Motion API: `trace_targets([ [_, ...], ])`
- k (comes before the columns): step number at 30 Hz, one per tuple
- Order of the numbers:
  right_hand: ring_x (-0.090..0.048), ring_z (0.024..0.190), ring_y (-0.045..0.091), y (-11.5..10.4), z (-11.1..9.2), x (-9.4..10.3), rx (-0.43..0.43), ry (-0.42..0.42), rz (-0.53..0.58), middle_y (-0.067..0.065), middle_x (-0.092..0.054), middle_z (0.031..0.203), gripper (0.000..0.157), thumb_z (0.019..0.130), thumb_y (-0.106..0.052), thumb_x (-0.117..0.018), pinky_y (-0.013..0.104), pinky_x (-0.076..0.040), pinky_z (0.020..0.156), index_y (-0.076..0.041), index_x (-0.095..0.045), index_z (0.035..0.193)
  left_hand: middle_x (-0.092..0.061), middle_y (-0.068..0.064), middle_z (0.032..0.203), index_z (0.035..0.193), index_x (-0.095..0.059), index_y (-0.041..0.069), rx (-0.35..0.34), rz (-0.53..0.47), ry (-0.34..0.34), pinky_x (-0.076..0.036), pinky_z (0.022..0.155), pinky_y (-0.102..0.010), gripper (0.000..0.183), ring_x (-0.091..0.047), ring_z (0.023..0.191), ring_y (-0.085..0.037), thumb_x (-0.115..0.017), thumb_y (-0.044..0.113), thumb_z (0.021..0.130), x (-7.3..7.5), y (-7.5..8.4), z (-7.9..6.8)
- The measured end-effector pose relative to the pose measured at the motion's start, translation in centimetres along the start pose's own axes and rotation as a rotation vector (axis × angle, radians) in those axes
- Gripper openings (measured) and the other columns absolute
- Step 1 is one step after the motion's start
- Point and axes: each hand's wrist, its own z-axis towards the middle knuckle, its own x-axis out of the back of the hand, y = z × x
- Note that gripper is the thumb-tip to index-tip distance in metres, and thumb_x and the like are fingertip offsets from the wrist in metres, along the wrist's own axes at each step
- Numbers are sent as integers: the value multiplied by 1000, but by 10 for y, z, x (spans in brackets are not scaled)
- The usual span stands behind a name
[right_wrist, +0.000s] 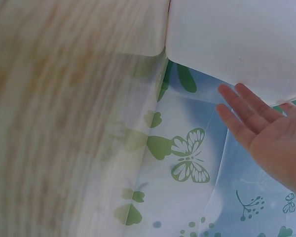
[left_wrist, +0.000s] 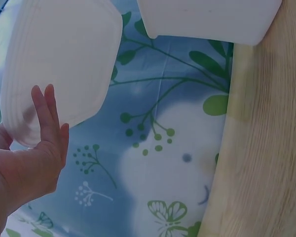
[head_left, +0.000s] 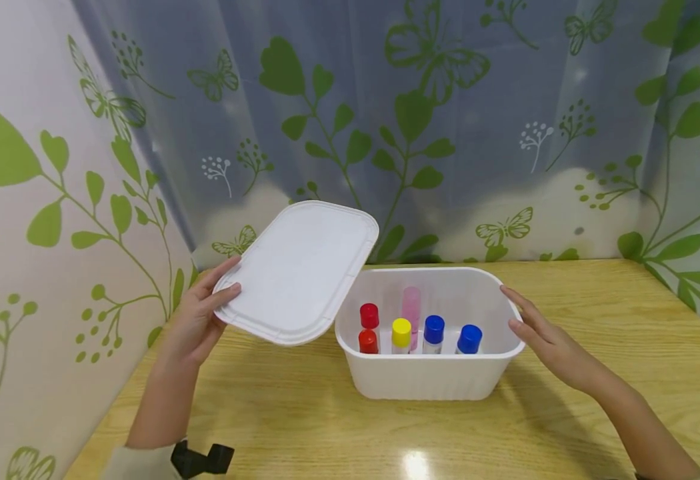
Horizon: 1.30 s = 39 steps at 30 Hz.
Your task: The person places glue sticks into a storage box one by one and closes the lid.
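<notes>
A white lid (head_left: 302,270) is held up at a tilt by my left hand (head_left: 197,317), thumb on its upper face and fingers beneath. The left wrist view shows those fingers spread against the underside of the lid (left_wrist: 64,59). Right of it, a white plastic bin (head_left: 425,379) stands uncovered on the table. My right hand (head_left: 557,350) rests at the bin's right end, thumb and index fingertip on the rim. Seen from the right wrist, its other fingers (right_wrist: 249,111) lie straight along the outer wall.
Inside the bin stand several capped bottles: two with red caps (head_left: 369,315), one yellow cap (head_left: 401,328), two blue caps (head_left: 434,328) and a pink one (head_left: 411,303). The wooden table (head_left: 278,407) meets a leaf-patterned curtain (head_left: 350,133) behind and at both sides.
</notes>
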Motion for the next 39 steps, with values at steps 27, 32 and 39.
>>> trace_targets([
  [27, -22, 124, 49, -9, 6, 15, 46, 54, -118, 24, -18, 144, 57, 96, -14, -49, 68, -27, 87, -6, -21, 145, -42, -14, 126, 128, -55, 14, 123, 29, -130, -52, 66, -24, 43, -63, 81, -17, -45, -8, 92, -41, -12, 27],
  [32, -27, 122, 51, -24, 16, 30, 25, 72, -141, 24, -26, 142, 54, 96, -17, -49, 69, -27, 87, -4, -26, 143, -41, -13, 128, 131, -51, 13, 139, 31, -149, -52, 66, -24, 44, -63, 80, -17, -43, -8, 93, -47, -13, 29],
  [39, -38, 123, 29, -45, 48, 52, 43, 30, -50, 13, -35, 141, 45, 100, -22, -42, 60, -32, 92, -9, -32, 142, -38, -14, 133, 127, -56, 16, 179, 35, -165, -52, 64, -24, 44, -63, 79, -18, -44, -7, 93, -57, -17, 32],
])
